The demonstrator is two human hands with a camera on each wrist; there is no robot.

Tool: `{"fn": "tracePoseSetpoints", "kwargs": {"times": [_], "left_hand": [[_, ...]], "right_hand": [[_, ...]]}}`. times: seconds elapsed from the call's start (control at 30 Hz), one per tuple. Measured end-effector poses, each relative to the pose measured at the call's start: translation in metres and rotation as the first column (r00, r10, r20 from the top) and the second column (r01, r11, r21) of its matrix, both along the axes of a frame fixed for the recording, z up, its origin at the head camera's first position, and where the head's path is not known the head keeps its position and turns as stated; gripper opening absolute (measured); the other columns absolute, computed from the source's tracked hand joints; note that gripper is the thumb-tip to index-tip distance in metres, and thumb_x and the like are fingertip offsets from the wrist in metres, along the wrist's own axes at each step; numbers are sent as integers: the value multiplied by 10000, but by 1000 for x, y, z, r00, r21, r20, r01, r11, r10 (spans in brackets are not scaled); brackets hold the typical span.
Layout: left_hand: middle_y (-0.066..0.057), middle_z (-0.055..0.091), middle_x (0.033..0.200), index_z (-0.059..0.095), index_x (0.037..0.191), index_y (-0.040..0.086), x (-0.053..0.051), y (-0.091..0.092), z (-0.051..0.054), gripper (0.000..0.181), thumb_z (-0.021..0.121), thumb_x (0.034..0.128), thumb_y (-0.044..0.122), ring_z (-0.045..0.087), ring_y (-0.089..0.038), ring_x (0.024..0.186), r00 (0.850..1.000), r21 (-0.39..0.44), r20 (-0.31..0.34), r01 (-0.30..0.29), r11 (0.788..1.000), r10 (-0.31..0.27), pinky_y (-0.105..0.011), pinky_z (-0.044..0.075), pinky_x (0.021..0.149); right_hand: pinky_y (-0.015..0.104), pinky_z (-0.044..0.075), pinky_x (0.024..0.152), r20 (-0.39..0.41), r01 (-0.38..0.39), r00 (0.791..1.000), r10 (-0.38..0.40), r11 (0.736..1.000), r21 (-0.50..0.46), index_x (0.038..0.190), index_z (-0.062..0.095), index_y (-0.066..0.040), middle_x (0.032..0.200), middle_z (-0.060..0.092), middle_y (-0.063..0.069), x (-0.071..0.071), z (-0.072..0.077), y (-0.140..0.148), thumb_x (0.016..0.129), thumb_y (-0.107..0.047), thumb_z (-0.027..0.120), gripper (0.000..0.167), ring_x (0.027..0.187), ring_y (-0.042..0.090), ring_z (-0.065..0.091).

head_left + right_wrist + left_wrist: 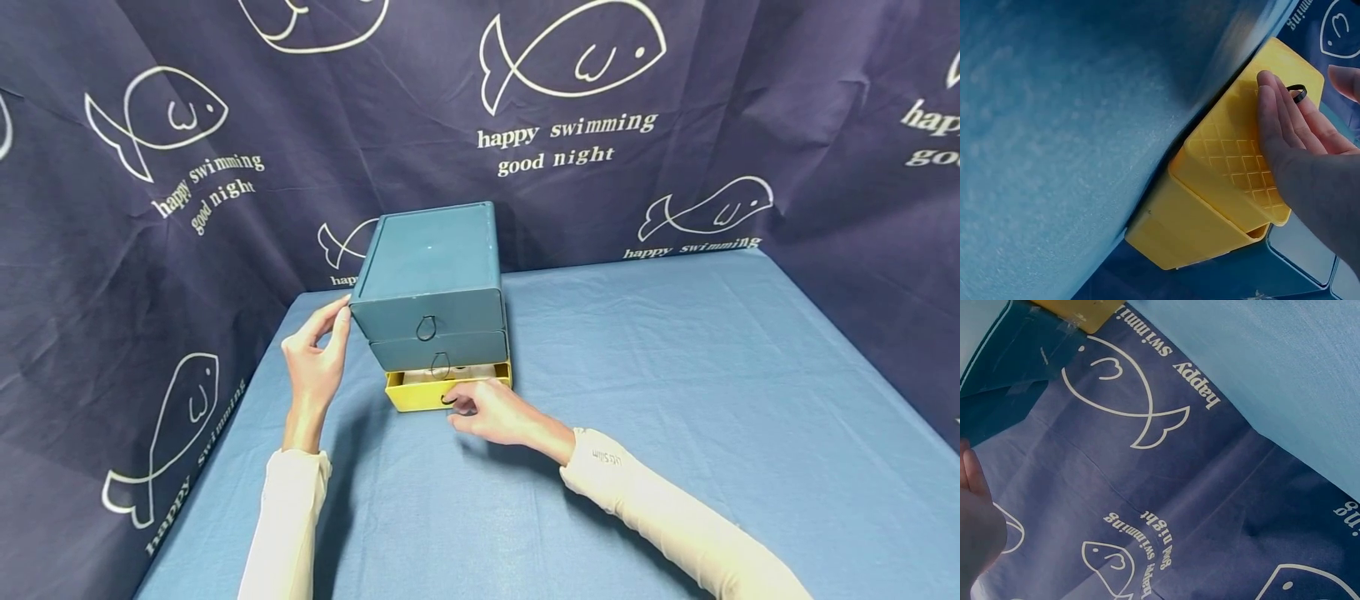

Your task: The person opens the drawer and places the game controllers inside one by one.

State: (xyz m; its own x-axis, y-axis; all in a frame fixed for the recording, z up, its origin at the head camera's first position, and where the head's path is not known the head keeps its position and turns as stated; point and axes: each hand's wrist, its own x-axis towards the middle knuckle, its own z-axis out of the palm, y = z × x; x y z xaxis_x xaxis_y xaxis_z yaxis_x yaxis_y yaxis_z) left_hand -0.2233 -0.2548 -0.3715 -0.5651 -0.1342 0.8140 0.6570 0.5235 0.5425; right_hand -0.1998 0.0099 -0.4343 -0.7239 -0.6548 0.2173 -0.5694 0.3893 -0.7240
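Note:
A stacked drawer unit stands on the table, with two teal drawers (429, 315) above a yellow drawer (420, 397). The yellow drawer is pulled partly out, and something whitish (423, 377) shows inside it. My right hand (491, 412) is at its front, a finger hooked through the black pull loop (1298, 94); the thumb stands apart. My left hand (317, 358) touches the unit's upper left front corner with fairly straight fingers. In the left wrist view only part of that hand (979, 531) appears, beside the teal side wall (1010, 406).
The teal drawers have thin loops (426, 328) hanging on their fronts. A blue cloth (675, 400) covers the table. Dark blue curtains (570, 208) with white fish prints hang behind the unit and at both sides.

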Motion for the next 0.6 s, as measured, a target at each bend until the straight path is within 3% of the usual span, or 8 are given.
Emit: {"fn": "tracePoseSetpoints", "kwargs": {"times": [0.6], "left_hand": [[-163,766,1069,767,1181,-10,2,1,2,224,687,971,-9,700,23,946,1000,-4,12,-8,1000,8,-177,509,850]], "right_hand": [[342,553,898,-21,1,1000,-1,1000,7,1182,724,31,1070,760,157,-5,-1,1,942,-88,715,268,980,251,727]]}}
